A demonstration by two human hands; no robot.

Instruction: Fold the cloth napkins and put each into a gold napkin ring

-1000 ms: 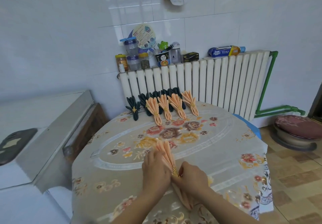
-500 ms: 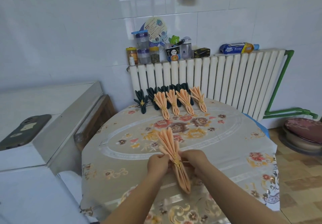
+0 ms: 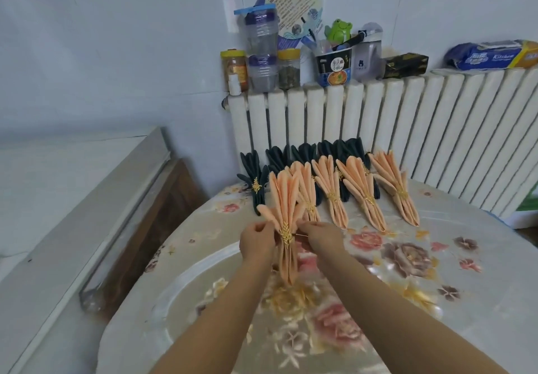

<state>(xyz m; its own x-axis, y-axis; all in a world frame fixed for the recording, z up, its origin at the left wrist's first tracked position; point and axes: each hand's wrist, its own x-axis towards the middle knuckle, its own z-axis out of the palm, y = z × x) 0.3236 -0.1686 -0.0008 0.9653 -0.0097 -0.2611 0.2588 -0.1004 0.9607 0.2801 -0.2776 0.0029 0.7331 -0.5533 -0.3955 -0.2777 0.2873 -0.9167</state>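
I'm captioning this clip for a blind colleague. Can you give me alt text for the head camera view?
Two hands, left hand and right hand, hold a fan-folded peach napkin in a gold ring above a floral tablecloth. Behind it, finished peach napkins and dark napkins lie in rows before a white radiator.

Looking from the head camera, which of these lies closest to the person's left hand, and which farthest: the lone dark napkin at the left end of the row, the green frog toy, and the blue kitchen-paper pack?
From the left hand:
1. Dark folded cloth napkin with gold ring, just beyond it, at the row's left end.
2. Green plastic frog toy, up on the white ribbed radiator, centre.
3. Blue kitchen-paper pack, far right on the radiator top.
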